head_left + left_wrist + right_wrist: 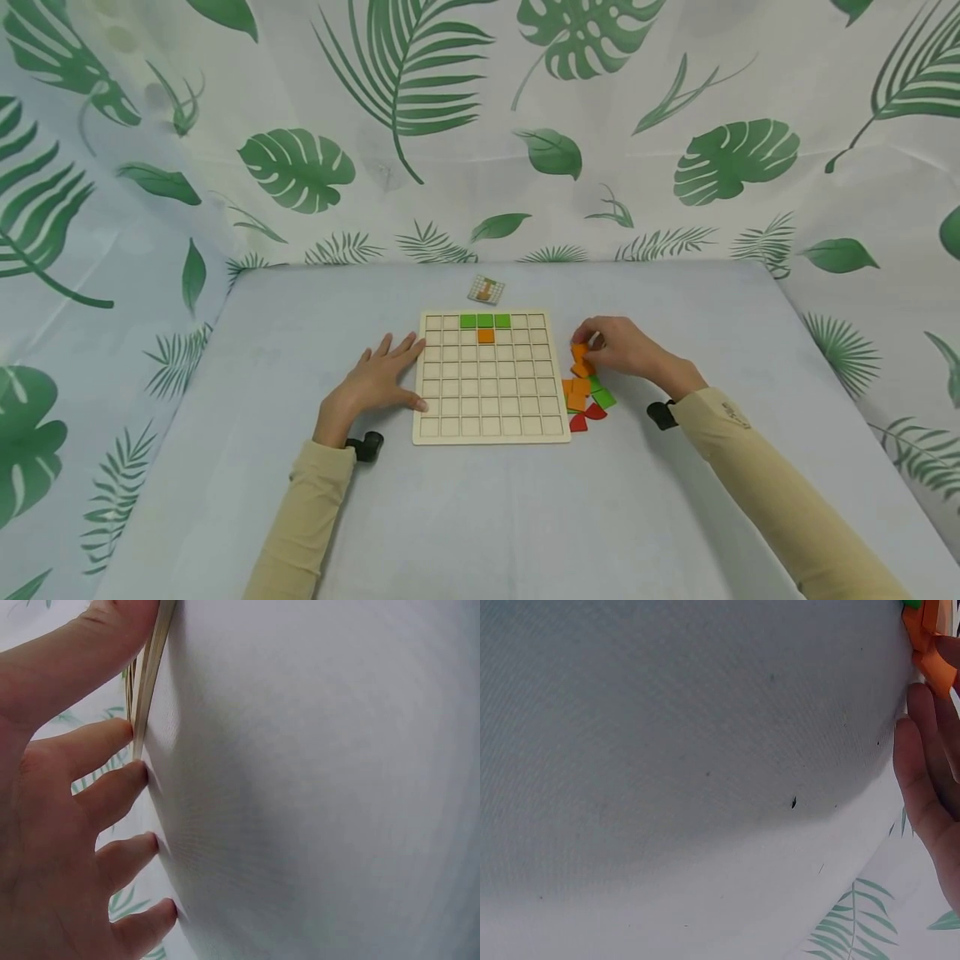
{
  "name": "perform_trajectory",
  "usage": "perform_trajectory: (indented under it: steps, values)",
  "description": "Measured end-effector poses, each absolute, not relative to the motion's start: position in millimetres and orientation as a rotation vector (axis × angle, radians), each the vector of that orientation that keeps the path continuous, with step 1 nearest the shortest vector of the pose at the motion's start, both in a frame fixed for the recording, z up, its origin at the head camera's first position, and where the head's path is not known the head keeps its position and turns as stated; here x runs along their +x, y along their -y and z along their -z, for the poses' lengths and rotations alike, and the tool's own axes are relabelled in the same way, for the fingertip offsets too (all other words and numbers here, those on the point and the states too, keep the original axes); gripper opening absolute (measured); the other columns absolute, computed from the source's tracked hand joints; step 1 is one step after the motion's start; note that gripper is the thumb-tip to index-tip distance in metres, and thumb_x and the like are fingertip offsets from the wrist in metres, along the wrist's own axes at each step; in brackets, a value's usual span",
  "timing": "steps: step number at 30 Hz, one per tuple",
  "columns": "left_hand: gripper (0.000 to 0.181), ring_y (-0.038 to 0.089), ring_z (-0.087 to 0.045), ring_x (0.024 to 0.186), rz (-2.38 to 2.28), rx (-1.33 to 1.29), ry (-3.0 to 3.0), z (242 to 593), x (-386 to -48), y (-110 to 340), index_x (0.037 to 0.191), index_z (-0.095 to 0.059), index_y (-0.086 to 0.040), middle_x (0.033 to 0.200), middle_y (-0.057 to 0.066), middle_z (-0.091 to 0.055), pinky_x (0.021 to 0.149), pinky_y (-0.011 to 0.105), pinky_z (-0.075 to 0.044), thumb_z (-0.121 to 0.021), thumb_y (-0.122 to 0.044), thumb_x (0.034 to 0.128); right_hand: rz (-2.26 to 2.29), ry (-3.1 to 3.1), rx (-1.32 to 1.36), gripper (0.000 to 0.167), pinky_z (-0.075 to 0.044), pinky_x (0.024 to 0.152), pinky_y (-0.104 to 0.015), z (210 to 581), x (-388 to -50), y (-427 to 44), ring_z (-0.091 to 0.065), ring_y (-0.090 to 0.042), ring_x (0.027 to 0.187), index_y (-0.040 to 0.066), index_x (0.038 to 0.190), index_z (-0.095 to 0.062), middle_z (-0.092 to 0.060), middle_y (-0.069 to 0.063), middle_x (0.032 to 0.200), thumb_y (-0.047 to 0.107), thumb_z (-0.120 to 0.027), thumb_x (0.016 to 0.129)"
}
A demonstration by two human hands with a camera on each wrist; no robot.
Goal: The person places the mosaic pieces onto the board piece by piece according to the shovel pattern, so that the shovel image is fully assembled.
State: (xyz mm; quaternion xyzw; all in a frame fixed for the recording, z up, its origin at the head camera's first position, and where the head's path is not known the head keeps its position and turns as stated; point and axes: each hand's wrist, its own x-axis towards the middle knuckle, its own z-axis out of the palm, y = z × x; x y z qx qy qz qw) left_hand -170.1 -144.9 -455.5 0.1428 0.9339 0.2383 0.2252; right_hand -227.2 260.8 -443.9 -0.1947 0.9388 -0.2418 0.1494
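Leaf-patterned backdrop [465,192] stands beyond the grip. Right hand [624,345] pinches an orange tile [578,353]; to its left, the left hand [377,379], fingers spread, touches the grid board [487,406].

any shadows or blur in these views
Head: soft shadow beside the right sleeve, grid board lines clear; left wrist: ripple pattern and soft shadow on the tabletop beside the left hand; right wrist: broad shadow dims most of the tabletop.
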Motion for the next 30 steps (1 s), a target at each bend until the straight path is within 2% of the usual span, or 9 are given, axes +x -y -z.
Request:
perform_trajectory:
  steps: [8, 17, 26, 30]
  values:
    - [0.107, 0.043, 0.003, 0.159, -0.652, 0.402, -2.581, 455, -171, 144, 0.166, -0.020, -0.014, 0.173, 0.009, -0.010, 0.127, 0.065, -0.002, -0.083, -0.043, 0.0844, 0.691, -2.719, -0.654, 0.021, -0.052, 0.073, -0.029, 444, -228, -261, -0.058, -0.020, 0.084, 0.005, 0.112, -0.079, -0.068, -0.005, 0.093, 0.004, -0.070, 0.092]
    - [0.110, 0.041, 0.004, 0.159, -0.652, 0.380, -2.579, 456, -170, 146, 0.166, -0.020, -0.015, 0.173, 0.008, -0.010, 0.128, 0.063, 0.000, -0.085, -0.043, 0.0817, 0.761, -2.714, -0.594, 0.023, -0.058, 0.077, -0.035, 444, -230, -251, -0.064, -0.023, 0.085, 0.001, 0.116, -0.074, -0.072, -0.013, 0.103, 0.004, -0.063, 0.096]
    - [0.109, 0.043, 0.002, 0.159, -0.664, 0.395, -2.586, 456, -171, 144, 0.166, -0.022, -0.014, 0.173, 0.010, -0.012, 0.127, 0.065, -0.002, -0.085, -0.043, 0.0815, 0.840, -2.685, -0.536, 0.023, -0.059, 0.073, -0.030, 445, -232, -236, -0.065, -0.023, 0.086, 0.005, 0.117, -0.074, -0.073, -0.014, 0.108, 0.007, -0.063, 0.097]
    - [0.109, 0.042, 0.003, 0.159, -0.665, 0.388, -2.586, 456, -171, 145, 0.166, -0.021, -0.014, 0.173, 0.009, -0.012, 0.128, 0.064, -0.001, -0.085, -0.043, 0.0822, 0.857, -2.659, -0.529, 0.025, -0.060, 0.077, -0.032, 442, -233, -228, -0.067, -0.024, 0.090, 0.005, 0.120, -0.073, -0.073, -0.014, 0.113, 0.008, -0.064, 0.097]
